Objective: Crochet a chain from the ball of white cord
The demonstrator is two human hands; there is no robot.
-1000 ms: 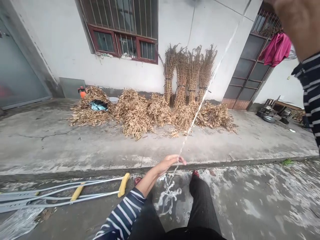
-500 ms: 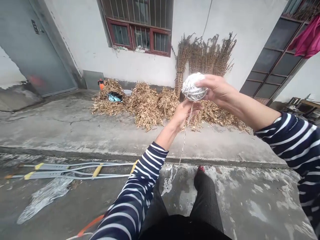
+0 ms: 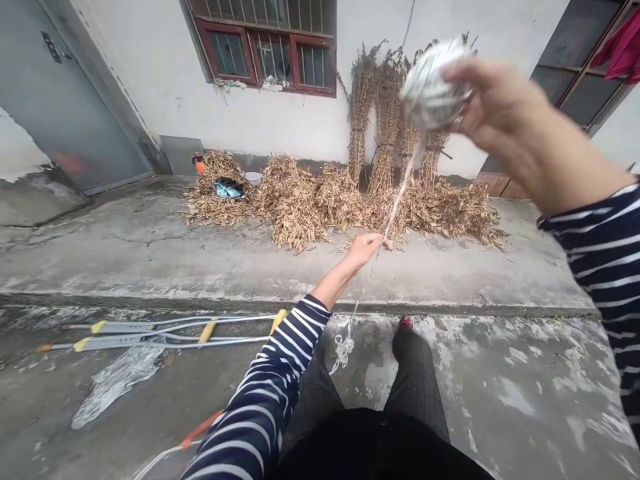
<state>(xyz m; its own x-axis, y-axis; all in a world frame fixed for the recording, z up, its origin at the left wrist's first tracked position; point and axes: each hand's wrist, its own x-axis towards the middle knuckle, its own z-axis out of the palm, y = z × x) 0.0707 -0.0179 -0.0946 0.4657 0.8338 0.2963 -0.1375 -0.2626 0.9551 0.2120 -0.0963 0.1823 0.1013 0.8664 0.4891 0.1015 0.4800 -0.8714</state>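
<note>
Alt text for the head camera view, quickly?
The right hand holds up a ball of white twine while the left hand pinches the strand running down from it. Dried bean plants lie heaped and bundled against a white wall; metal crutches lie on the concrete at left.

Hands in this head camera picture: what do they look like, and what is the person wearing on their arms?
Each arm has a long sleeve, the left sleeve and the right sleeve, dark navy with thin white stripes running around it. Both sleeves end above the wrist. The left hand and right hand are bare, with no gloves.
</note>
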